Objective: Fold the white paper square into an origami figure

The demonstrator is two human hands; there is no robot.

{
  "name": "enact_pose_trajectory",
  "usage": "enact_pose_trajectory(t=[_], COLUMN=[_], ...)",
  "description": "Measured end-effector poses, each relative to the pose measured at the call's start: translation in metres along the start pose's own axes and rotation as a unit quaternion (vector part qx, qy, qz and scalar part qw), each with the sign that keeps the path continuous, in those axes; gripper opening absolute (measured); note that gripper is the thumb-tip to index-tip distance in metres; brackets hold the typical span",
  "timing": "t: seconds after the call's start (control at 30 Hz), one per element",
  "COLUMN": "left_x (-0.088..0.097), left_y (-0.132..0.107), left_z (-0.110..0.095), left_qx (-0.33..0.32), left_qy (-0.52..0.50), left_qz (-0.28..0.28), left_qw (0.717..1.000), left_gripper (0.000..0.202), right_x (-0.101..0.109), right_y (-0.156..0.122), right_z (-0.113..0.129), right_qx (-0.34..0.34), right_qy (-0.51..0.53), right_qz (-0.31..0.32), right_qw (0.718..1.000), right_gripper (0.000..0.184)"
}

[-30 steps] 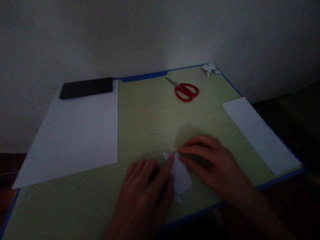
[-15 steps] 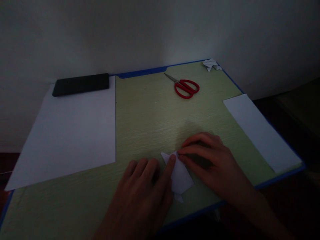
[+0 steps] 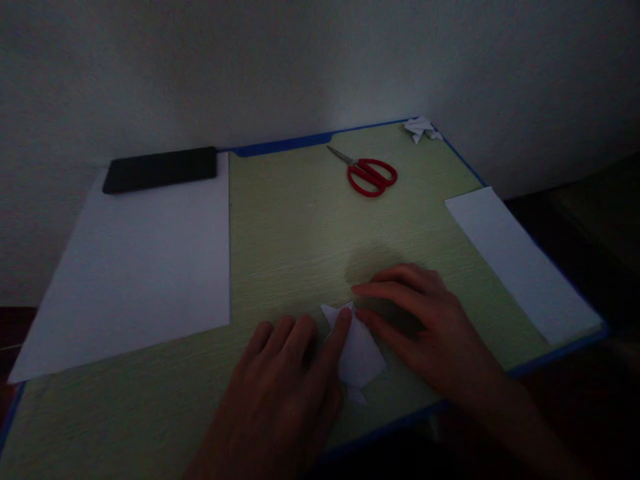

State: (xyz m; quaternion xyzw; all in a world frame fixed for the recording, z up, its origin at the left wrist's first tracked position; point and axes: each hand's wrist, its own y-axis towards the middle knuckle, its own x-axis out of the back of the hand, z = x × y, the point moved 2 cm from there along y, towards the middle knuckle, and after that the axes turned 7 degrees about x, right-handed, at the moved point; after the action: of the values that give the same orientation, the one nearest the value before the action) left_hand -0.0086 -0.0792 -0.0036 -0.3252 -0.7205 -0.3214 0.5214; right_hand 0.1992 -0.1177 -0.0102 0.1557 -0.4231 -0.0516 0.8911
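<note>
A small piece of folded white paper (image 3: 361, 353) lies flat near the front edge of the table, with pointed corners at its far end and a small flap toward me. My left hand (image 3: 287, 380) holds it down, the index fingertip pressing near the far tip and the other fingers curled. Its thumb is mostly hidden beside the paper. On the right side, my right hand (image 3: 425, 323) has its thumb at the paper's far tip. The index finger is stretched out above the tip, apart from the thumb, with nothing visible gripped between them.
Red-handled scissors (image 3: 370, 175) lie beyond my hands. A large white sheet (image 3: 150, 267) covers the left side, under a dark flat case (image 3: 160, 170). A white paper strip (image 3: 520, 263) lies along the right edge. A folded paper figure (image 3: 423, 128) sits in the far right corner.
My right index finger has lifted away from the thumb and the paper's tip, so the pinch has opened. My left hand and the paper stay nearly in place.
</note>
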Motion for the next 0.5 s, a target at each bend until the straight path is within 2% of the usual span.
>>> enact_pose_trajectory(t=[0.27, 0.5], left_x=[0.000, -0.001], left_y=[0.007, 0.006], left_z=[-0.002, -0.002], left_qx=[0.014, 0.003], left_qy=[0.006, 0.007], left_qz=[0.006, -0.011], left_qw=[1.000, 1.000], left_gripper=[0.059, 0.052], right_x=[0.004, 0.011], right_y=[0.002, 0.000], right_z=[0.000, -0.006], right_qx=[0.033, 0.129], right_qy=[-0.007, -0.043], right_qz=[0.021, 0.077], right_qw=[0.999, 0.988], right_gripper=[0.014, 0.016])
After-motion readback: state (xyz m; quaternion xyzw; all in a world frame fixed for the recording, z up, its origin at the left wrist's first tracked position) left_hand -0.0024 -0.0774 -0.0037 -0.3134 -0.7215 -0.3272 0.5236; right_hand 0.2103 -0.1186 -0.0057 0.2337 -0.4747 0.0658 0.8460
